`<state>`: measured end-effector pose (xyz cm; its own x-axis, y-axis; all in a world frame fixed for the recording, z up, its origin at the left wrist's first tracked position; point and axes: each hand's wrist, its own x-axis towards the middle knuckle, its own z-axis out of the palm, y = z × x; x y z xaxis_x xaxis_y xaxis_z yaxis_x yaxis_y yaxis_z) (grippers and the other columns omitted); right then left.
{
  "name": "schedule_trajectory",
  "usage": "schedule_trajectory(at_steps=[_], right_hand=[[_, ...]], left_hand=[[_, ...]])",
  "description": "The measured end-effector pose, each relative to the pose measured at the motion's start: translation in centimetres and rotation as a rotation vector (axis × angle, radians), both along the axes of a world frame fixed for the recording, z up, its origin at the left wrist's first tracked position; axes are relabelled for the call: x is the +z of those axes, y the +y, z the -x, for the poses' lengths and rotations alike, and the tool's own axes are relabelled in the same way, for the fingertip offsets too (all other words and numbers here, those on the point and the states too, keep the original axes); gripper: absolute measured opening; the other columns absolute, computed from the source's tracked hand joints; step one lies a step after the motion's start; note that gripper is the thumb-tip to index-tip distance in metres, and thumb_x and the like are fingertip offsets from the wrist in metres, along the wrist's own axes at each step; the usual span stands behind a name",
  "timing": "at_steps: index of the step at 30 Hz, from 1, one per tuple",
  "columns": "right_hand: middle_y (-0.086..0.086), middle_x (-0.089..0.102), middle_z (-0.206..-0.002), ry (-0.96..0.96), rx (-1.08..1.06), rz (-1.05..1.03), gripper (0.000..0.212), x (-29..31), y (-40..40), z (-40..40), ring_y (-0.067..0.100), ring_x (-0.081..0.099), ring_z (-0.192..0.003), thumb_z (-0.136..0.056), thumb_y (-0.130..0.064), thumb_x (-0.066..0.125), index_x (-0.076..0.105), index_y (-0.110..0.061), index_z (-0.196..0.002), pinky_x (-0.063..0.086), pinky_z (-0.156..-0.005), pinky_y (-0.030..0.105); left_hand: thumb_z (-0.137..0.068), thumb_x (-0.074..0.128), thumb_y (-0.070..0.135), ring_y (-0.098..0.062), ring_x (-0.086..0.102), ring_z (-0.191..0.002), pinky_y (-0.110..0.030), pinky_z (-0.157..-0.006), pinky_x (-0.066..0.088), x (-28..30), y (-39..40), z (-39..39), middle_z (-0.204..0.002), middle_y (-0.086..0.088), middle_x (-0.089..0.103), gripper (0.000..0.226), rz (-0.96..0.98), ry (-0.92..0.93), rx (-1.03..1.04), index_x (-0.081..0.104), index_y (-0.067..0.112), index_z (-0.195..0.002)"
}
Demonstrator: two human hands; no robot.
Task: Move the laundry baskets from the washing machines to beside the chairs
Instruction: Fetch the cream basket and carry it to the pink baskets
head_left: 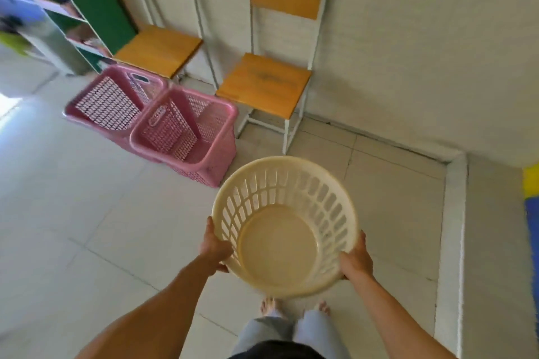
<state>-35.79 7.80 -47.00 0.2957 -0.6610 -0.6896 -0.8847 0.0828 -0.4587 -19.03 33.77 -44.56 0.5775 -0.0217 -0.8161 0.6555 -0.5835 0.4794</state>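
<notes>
I hold a round cream laundry basket [284, 248] in front of me, empty, above the tiled floor. My left hand [214, 248] grips its left rim and my right hand [356, 259] grips its right rim. Two pink rectangular baskets stand on the floor ahead to the left: the nearer pink basket [186, 137] and the farther pink basket [113, 99], side by side and touching. Behind them, against the wall, stand the left chair [159, 49] and the right chair [265, 81], both with orange wooden seats and white metal frames.
A white shelf unit [58, 35] with a green back stands at the far left. A raised white curb [452, 227] runs along the floor on the right. My bare feet [294, 307] are below the basket on pale floor tiles.
</notes>
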Motion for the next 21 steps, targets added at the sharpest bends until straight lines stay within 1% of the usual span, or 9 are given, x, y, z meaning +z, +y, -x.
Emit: schedule_trajectory(at_steps=[2,4,7,9,12,13,16,19,21], right_hand=[[0.01,0.068,-0.116,-0.025,0.061,-0.001,0.072,0.4,0.3,-3.6,0.028,0.065,-0.085,-0.086,-0.007,0.048,0.029,-0.035,-0.15,0.055,-0.057,0.029],[0.006,0.069,-0.111,-0.042,0.128,-0.003,0.073,0.5,0.9,-7.6,0.024,0.066,-0.08,-0.083,-0.009,0.045,0.029,-0.037,-0.148,0.061,-0.063,0.035],[0.005,0.068,-0.111,-0.052,0.173,-0.01,0.074,0.1,1.1,-12.4,0.024,0.068,-0.081,-0.081,-0.009,0.044,0.029,-0.038,-0.148,0.064,-0.063,0.038],[0.005,0.069,-0.112,-0.051,0.19,-0.021,0.074,-0.5,1.4,-14.8,0.025,0.069,-0.084,-0.081,-0.008,0.043,0.029,-0.038,-0.147,0.065,-0.064,0.04],[0.003,0.069,-0.107,-0.032,0.18,-0.025,0.073,-2.1,1.3,-17.7,0.027,0.07,-0.084,-0.081,-0.008,0.041,0.029,-0.041,-0.144,0.065,-0.064,0.044],[0.003,0.069,-0.105,-0.023,0.179,-0.026,0.073,-3.0,1.0,-18.7,0.028,0.071,-0.084,-0.081,-0.009,0.042,0.029,-0.043,-0.144,0.065,-0.064,0.045],[0.005,0.069,-0.112,0.039,0.158,-0.046,0.075,-4.8,0.4,-21.5,0.028,0.07,-0.085,-0.081,-0.011,0.043,0.025,-0.042,-0.147,0.065,-0.068,0.046],[0.009,0.067,-0.121,0.084,0.126,-0.022,0.076,-6.3,0.0,-23.5,0.03,0.069,-0.09,-0.084,-0.006,0.043,0.024,-0.039,-0.15,0.064,-0.075,0.045],[0.01,0.066,-0.124,0.116,0.103,-0.013,0.078,-7.2,-0.7,-24.7,0.031,0.068,-0.092,-0.085,-0.005,0.044,0.022,-0.038,-0.152,0.064,-0.076,0.044]], left_hand=[[-0.08,0.065,-0.012,-0.04,0.057,-0.104,-0.06,-0.066,0.059,0.2,1.5,-1.5,-0.145,-0.012,0.04,0.111,-0.003,-0.015,0.075,0.003,0.047,-0.151],[-0.08,0.057,-0.017,-0.038,0.058,-0.099,-0.059,-0.066,0.059,0.5,3.0,-3.4,-0.143,-0.013,0.042,0.11,-0.009,-0.034,0.151,0.003,0.048,-0.151],[-0.078,0.053,-0.018,-0.037,0.058,-0.095,-0.058,-0.066,0.059,0.3,4.4,-6.2,-0.135,-0.011,0.046,0.109,-0.013,-0.05,0.203,0.004,0.048,-0.15],[-0.079,0.053,-0.018,-0.037,0.058,-0.094,-0.057,-0.066,0.06,-0.4,4.9,-8.1,-0.133,-0.011,0.046,0.109,-0.019,-0.043,0.224,0.004,0.048,-0.15],[-0.079,0.054,-0.017,-0.037,0.059,-0.093,-0.059,-0.067,0.059,-1.8,4.8,-11.2,-0.123,-0.007,0.047,0.107,-0.031,-0.017,0.24,0.007,0.048,-0.15],[-0.079,0.054,-0.017,-0.037,0.059,-0.093,-0.06,-0.067,0.058,-2.3,4.6,-12.5,-0.122,-0.007,0.048,0.107,-0.035,-0.015,0.242,0.007,0.049,-0.149],[-0.078,0.054,-0.018,-0.039,0.059,-0.093,-0.061,-0.066,0.058,-4.1,3.8,-16.3,-0.126,-0.009,0.05,0.11,-0.06,0.025,0.228,0.007,0.051,-0.149],[-0.079,0.055,-0.018,-0.039,0.058,-0.097,-0.061,-0.068,0.058,-5.9,2.6,-20.0,-0.138,-0.013,0.047,0.109,-0.068,0.056,0.194,0.006,0.05,-0.15],[-0.079,0.056,-0.017,-0.039,0.059,-0.098,-0.061,-0.069,0.058,-7.1,1.7,-22.1,-0.139,-0.014,0.047,0.11,-0.057,0.072,0.166,0.005,0.05,-0.15]])
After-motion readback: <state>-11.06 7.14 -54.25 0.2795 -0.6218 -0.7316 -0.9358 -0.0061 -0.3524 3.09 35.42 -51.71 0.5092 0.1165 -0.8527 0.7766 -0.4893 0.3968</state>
